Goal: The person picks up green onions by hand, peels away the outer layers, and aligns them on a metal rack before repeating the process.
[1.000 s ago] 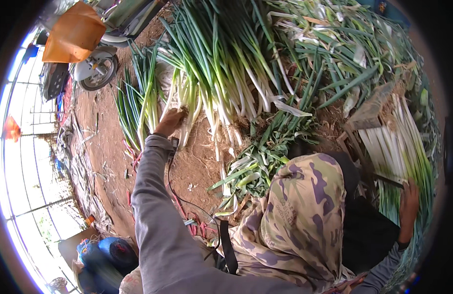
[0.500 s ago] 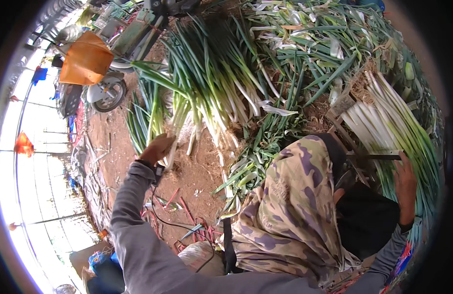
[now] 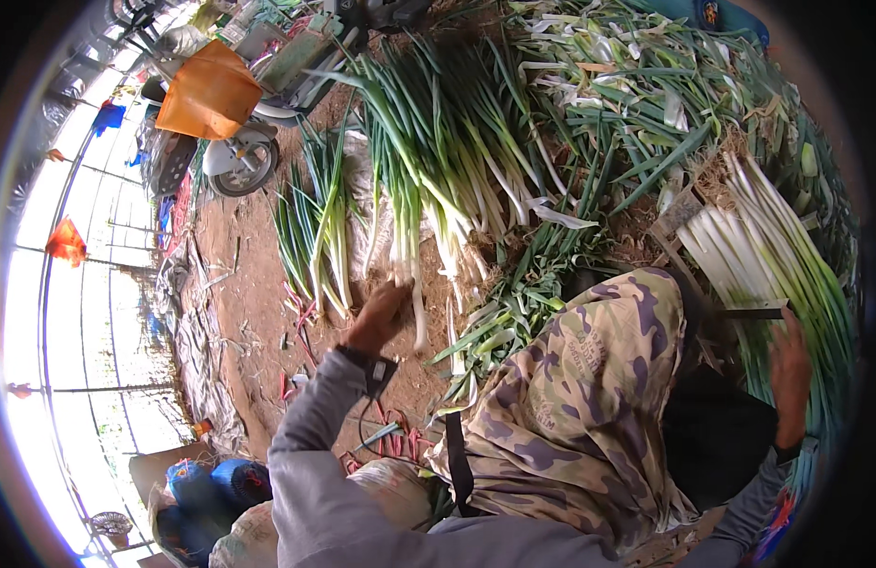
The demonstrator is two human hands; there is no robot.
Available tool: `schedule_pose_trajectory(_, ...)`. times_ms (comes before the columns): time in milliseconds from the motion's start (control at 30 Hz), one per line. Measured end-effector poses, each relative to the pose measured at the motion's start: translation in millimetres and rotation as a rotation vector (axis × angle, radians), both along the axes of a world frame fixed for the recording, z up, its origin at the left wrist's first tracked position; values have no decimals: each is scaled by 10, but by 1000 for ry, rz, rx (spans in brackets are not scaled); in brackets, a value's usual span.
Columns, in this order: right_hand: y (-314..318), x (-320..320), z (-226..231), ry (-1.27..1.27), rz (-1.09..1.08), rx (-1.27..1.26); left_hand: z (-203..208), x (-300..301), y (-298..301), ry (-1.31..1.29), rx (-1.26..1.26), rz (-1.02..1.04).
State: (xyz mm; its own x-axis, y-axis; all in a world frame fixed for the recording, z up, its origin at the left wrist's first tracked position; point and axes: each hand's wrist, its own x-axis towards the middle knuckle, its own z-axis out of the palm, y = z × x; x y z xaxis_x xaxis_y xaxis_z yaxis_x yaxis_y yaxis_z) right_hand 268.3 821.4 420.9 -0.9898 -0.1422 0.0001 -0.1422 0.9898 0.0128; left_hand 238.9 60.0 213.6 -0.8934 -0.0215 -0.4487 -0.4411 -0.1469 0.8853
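My left hand [image 3: 385, 316] is closed round the white lower stems of a few green onions [image 3: 404, 237], with one pale stem end sticking out below the fingers. Their green leaves lean up over a larger row of green onions [image 3: 476, 161] lying on the soil. My right hand [image 3: 791, 374] rests with fingers stretched along a neat bundle of green onions [image 3: 741, 237] at the right. Its fingertips are at the end of a dark flat bar [image 3: 755, 311] lying across that bundle. Exactly how the bar is fixed is hidden.
Camouflage cloth [image 3: 570, 398] covers my lap. A smaller bunch of green onions [image 3: 315, 222] lies at the left. Stripped leaves [image 3: 637, 85] pile up at the back right. A motorbike wheel [image 3: 241, 167] stands at the back left, and red ties [image 3: 390, 437] lie near my left forearm.
My left hand has moved right with green onions in it, away from the smaller bunch at the left. The right hand stays by the bundle. The whole view has shifted slightly.
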Motion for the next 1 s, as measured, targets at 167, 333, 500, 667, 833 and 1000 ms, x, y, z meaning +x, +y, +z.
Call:
schedule_pose_trajectory(167, 45, -57, 100, 67, -34, -9, 747, 305, 930, -210, 434, 391)
schedule_pose_trajectory(333, -901, -493, 560, 119, 33, -349, 245, 219, 1268, -238, 619, 452)
schedule_pose_trajectory(500, -2305, -811, 833, -331, 359, -832, 448, -63, 1701, -196, 688, 556)
schedule_pose_trajectory(667, -3376, -809, 410, -468, 541, -873, 853, 0, 2120, -144, 775, 380)
schedule_pose_trajectory(833, -3552, -813, 62, -629, 356, -670, 1047, 46, 2237, -245, 777, 468)
schedule_pose_trajectory(1000, -3400, -1246, -293, -550, 220, -915, 1064, -22, 2598, -318, 838, 507)
